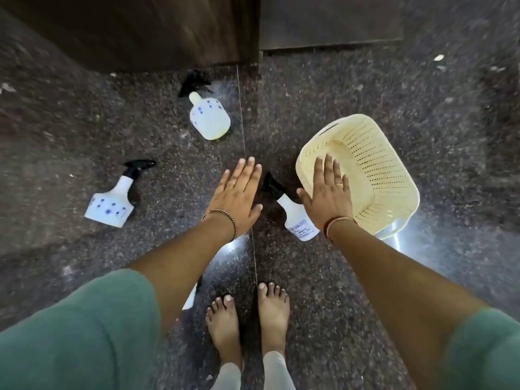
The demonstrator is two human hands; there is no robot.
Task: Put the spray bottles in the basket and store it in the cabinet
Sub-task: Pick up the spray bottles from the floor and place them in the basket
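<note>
Speckled dark stone floor (323, 94) before cabinet (126, 29): three lying spray bottles (209, 116), probably light, slick plastic, best gripped at the neck; empty cream basket (374, 164) alongside; left hand (237, 195) and right hand (329, 195) flat, fingers spread, holding nothing.

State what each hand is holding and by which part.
Nothing is held: left hand and right hand are both open and flat, above the floor.

Both hands, left (237, 192) and right (327, 192), hover flat, empty above floor-strewn spray bottles (209, 115) beside basket (394, 175).
</note>
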